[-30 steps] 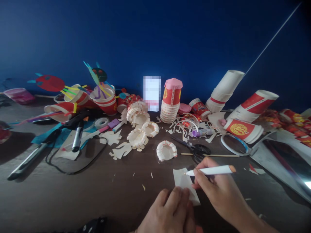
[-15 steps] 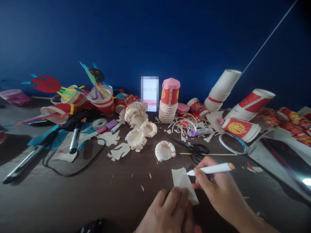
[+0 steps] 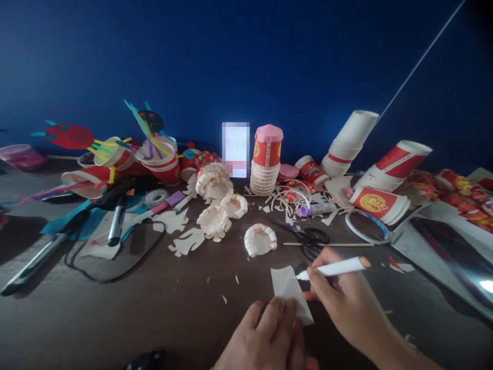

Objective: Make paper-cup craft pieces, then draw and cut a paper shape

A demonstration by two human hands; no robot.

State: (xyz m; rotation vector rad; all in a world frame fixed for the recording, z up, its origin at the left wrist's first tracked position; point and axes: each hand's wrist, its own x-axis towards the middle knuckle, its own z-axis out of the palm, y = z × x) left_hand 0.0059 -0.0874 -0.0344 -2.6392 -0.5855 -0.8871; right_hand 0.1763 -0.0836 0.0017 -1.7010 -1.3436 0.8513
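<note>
My right hand (image 3: 339,293) grips a white marker (image 3: 339,267) with an orange end, its tip touching the upper right part of a small white paper piece (image 3: 283,280). Over the lower part of that paper lies my left hand (image 3: 265,329), fingers bent and close together; whether they pinch anything is hidden. Just beyond the paper sits a white rolled-edge paper cup piece (image 3: 261,240). Black scissors (image 3: 310,239) and a thin wooden stick (image 3: 346,244) lie behind my right hand.
Stacked paper cups (image 3: 265,159) stand at the back, beside a blurred bright screen (image 3: 235,149). Tilted cup stacks (image 3: 348,144) and a tape ring (image 3: 365,226) are on the right. Black tools (image 3: 42,257), a cord (image 3: 108,281) and paper scraps (image 3: 171,220) lie on the left.
The whole view has shifted very slightly, with the objects a little further left. Both hands, the marker and the paper look almost unchanged.
</note>
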